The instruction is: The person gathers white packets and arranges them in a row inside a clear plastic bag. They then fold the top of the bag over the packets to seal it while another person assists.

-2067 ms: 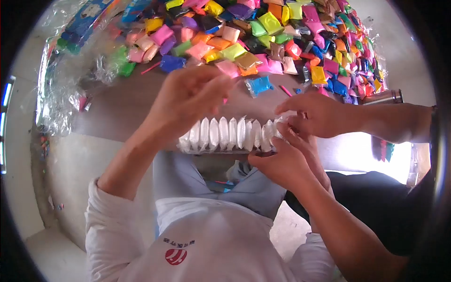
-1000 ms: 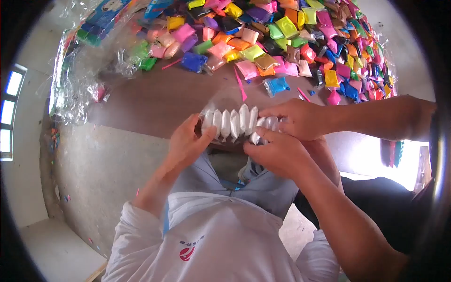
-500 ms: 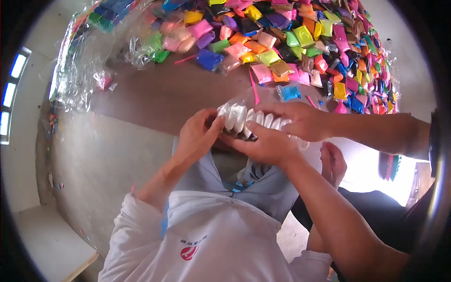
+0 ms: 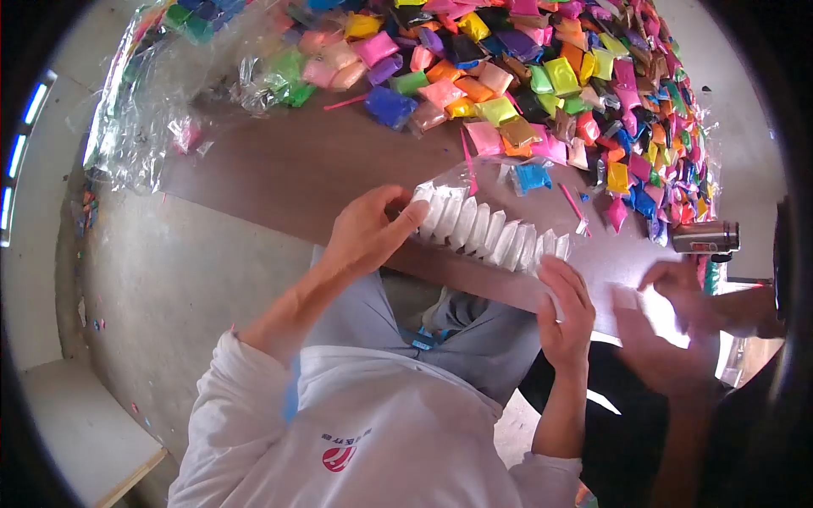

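Brown tabletop [image 4: 279, 178], coloured packets [image 4: 542, 76] heaped along its far edge. At the near edge, the left hand [image 4: 364, 233] presses flat and open against one end of a row of white packets [image 4: 487, 229]. The right hand [image 4: 563, 309] is open at the other end, holding nothing. Seemingly squaring the row; the next move calls for an even squeeze from both ends.

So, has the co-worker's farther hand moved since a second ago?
Yes. The co-worker's farther hand left the white packet row, drawing back rightward from the blue packet.

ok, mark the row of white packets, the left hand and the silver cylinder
Row of white packets in clear plastic [image 4: 491, 230], head view, a middle packet.
Left hand [image 4: 366, 233], head view, back of hand.
Silver metal cylinder [image 4: 705, 238], head view, middle of its side.
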`<state>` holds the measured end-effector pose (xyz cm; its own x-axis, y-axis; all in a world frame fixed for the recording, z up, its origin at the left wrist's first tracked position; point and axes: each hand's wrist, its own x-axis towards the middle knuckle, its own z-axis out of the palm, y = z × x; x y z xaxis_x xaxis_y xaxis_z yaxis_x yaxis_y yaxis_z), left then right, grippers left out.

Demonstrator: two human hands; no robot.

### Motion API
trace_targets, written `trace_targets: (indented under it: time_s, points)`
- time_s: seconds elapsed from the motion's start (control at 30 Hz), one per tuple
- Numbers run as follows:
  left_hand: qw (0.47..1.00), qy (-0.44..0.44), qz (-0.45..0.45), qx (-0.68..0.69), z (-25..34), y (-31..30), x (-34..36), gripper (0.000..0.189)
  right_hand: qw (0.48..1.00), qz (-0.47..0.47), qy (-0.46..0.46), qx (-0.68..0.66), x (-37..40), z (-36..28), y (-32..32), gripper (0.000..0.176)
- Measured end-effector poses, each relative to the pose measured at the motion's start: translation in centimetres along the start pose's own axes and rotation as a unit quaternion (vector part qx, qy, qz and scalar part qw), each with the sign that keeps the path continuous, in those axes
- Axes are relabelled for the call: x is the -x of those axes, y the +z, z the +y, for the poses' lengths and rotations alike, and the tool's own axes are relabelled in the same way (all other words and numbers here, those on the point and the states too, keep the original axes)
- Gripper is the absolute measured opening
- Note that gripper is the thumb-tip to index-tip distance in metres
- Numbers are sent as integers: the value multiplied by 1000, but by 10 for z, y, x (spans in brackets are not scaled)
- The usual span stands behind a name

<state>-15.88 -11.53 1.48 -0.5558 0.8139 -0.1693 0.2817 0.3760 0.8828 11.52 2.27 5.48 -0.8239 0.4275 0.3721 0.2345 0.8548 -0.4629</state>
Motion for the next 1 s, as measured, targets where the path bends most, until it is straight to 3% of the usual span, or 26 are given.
trace_targets:
  time_s: [0.1,0.23,0.33,0.63,0.8,0.9,1.0]
  points:
    - [999,14,1,-28,6,1,-3,40,995,-65,-60,51,-34,-13,7,51]
    - [1000,13,0,-12,-4,6,-6,39,989,-103,-37,95,-67,-19,27,70]
    - [1000,17,15,-3,-5,7,-8,42,983,-119,-90,108,-66,-6,47,70]
    - [999,25,-4,-25,-3,9,-15,37,992,-96,-52,65,-74,-17,48,79]
    - [1000,6,-3,-18,9,5,-16,34,993,-82,-58,69,-77,-18,69,68]
    - [1000,6,6,30,9,6,-20,35,995,-38,-67,58,-73,-17,64,59]
    - [999,36,15,-18,15,5,-24,27,997,14,-77,5,-57,-16,48,57]
